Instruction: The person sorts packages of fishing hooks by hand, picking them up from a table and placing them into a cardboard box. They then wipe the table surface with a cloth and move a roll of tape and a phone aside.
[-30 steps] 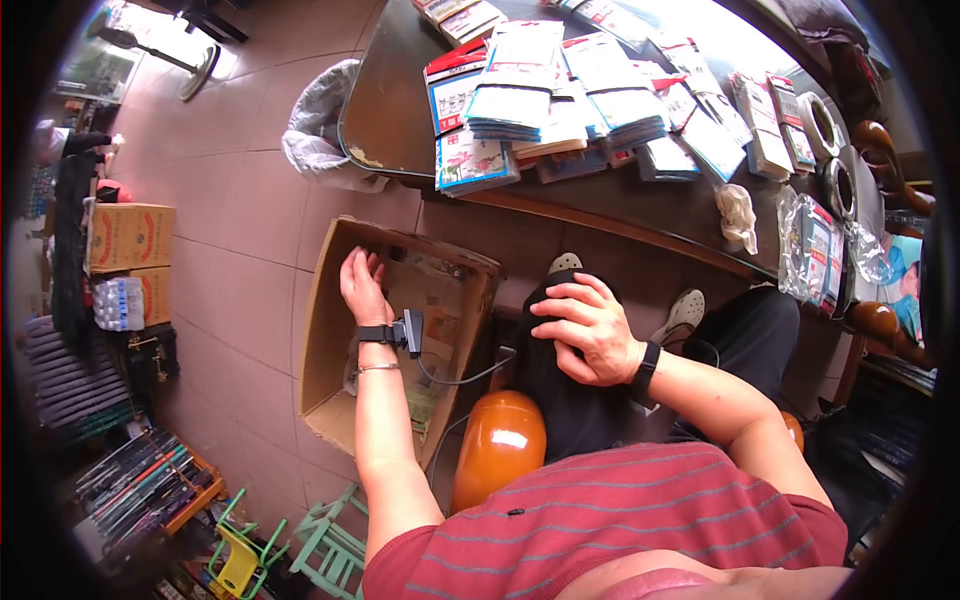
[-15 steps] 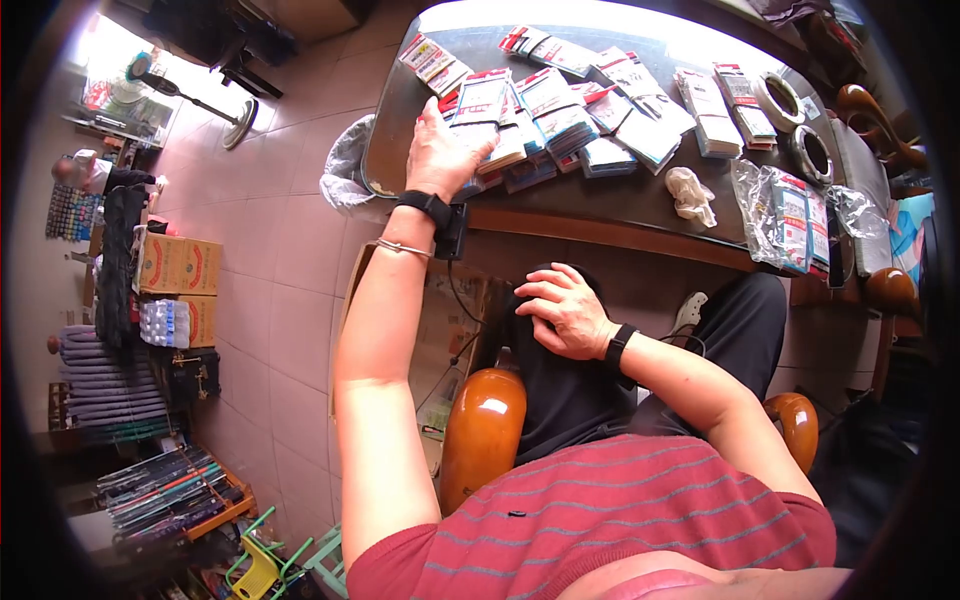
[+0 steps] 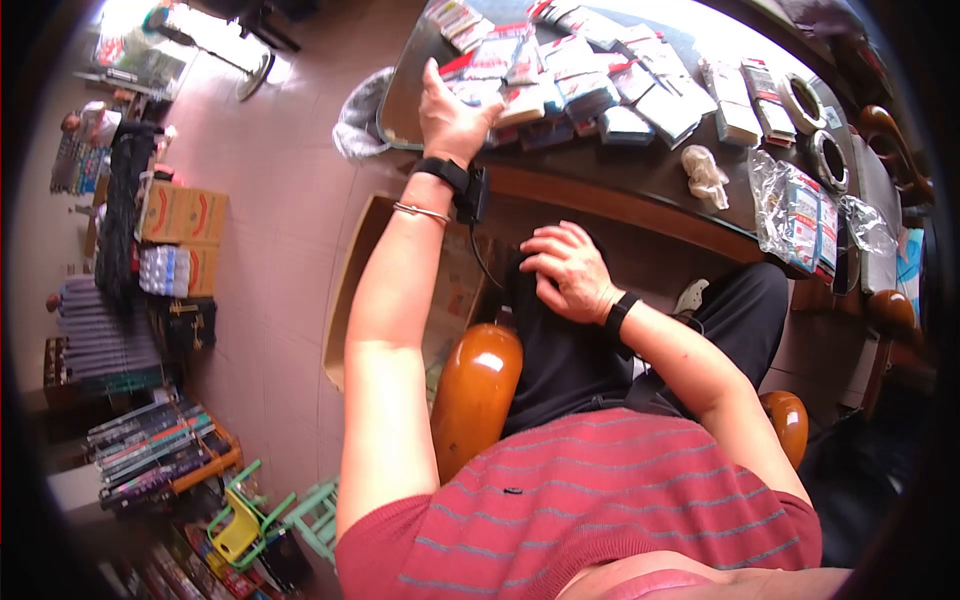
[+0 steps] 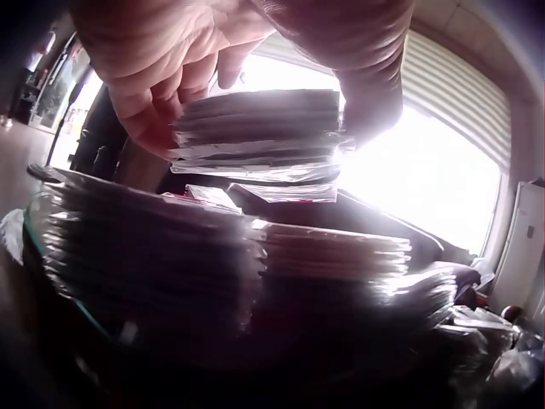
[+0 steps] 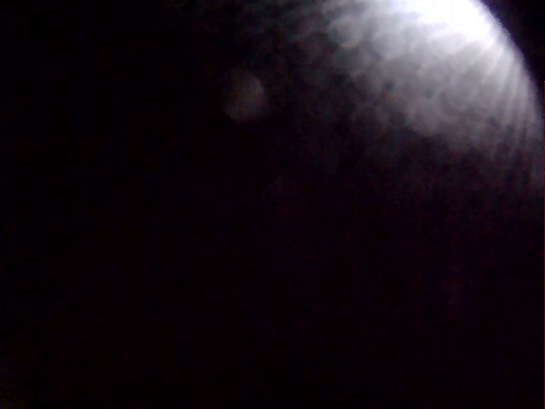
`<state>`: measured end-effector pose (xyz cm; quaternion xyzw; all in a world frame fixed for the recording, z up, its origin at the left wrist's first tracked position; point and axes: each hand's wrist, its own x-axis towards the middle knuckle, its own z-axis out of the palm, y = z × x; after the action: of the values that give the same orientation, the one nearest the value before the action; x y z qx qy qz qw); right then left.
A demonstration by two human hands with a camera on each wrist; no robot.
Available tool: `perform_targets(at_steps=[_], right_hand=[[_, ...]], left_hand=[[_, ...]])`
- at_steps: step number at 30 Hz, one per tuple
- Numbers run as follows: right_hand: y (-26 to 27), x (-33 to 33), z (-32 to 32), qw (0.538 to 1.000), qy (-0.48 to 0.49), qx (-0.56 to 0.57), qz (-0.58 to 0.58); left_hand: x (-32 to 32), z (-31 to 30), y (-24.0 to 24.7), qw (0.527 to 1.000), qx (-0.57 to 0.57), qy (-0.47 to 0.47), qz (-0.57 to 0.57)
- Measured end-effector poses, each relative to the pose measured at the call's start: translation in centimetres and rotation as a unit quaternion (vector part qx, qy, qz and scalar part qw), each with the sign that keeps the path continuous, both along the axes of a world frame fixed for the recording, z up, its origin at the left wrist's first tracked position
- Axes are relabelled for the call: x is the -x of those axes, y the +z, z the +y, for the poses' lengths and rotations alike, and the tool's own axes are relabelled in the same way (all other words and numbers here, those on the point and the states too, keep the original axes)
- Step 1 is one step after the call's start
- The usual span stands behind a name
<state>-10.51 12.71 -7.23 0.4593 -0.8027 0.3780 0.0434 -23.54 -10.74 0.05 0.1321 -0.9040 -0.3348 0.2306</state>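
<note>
At the table's near left part, my left hand (image 3: 452, 122) grips a bundle of flat packets (image 3: 492, 58). In the left wrist view the left hand (image 4: 238, 51) holds the bundle (image 4: 255, 128) between the thumb on one side and the fingers on the other, above more stacked packets (image 4: 145, 247). Other banded packet bundles (image 3: 585, 95) lie to its right on the table. My right hand (image 3: 572, 272) rests on the dark trousers at the knee, its fingers loosely bent and holding nothing. The right wrist view is almost wholly dark.
Below the table's edge (image 3: 640, 207) stands an open cardboard box (image 3: 345, 300), partly behind the left forearm. A lined bin (image 3: 358, 120) is at the table's left corner. Rolls of tape (image 3: 800, 102), a crumpled white item (image 3: 704, 178) and plastic-wrapped packets (image 3: 805, 215) lie on the right.
My left hand has moved from over the cardboard box up to the table and taken hold of a packet bundle. The right hand stays at the knee; the head view has shifted.
</note>
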Motion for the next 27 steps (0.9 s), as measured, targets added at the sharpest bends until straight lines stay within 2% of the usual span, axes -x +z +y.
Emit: perform_targets(at_steps=[3, 4, 5, 7, 9, 11, 13, 15, 17, 19, 21, 24, 27], right_hand=[[0.2, 0.1, 0.0, 1.0, -0.003, 0.005, 0.004], [0.1, 0.1, -0.1, 1.0, -0.001, 0.003, 0.005], [0.0, 0.1, -0.1, 1.0, 0.0, 0.002, 0.008], [0.3, -0.2, -0.2, 1.0, -0.003, -0.009, 0.002], [0.1, -0.2, -0.5, 1.0, -0.001, -0.019, -0.004], [0.4, -0.2, -0.8, 1.0, 0.005, -0.022, -0.011], [0.3, -0.1, -1.1, 0.999, 0.01, -0.029, -0.012], [0.5, 0.0, -1.4, 0.999, 0.013, -0.032, -0.015], [0.5, 0.0, -1.7, 0.999, 0.014, -0.043, -0.013], [0.6, 0.0, -2.0, 0.998, 0.017, -0.053, -0.018], [0.6, 0.1, -2.2, 0.997, 0.014, -0.069, -0.022], [0.7, 0.3, -2.5, 0.996, 0.016, -0.077, -0.029], [0.8, 0.3, -2.7, 0.995, 0.015, -0.09, -0.032]], left_hand=[[-3.2, -3.7, -1.1, 0.99, -0.066, 0.002, 0.121], [-5.2, -5.3, -0.8, 0.989, -0.089, 0.018, 0.117], [-8.1, -5.8, 0.1, 0.98, -0.16, 0.009, 0.118], [-12.6, -9.1, -1.6, 0.972, -0.185, 0.049, 0.137], [-17.7, -11.6, -4.4, 0.969, -0.177, 0.14, 0.101], [-22.7, -13.9, -9.1, 0.957, -0.177, 0.217, 0.074], [-26.7, -14.4, -13.2, 0.921, -0.244, 0.303, 0.036], [-29.5, -14.3, -17.3, 0.889, -0.247, 0.382, -0.049], [-30.6, -13.8, -21.3, 0.854, -0.286, 0.429, -0.075], [-30.6, -13.7, -26.4, 0.854, -0.252, 0.446, -0.093], [-28.8, -12.0, -26.7, 0.82, -0.218, 0.493, -0.193], [-27.4, -11.2, -29.4, 0.776, -0.217, 0.527, -0.27], [-26.8, -10.5, -33.4, 0.778, -0.181, 0.52, -0.302]])
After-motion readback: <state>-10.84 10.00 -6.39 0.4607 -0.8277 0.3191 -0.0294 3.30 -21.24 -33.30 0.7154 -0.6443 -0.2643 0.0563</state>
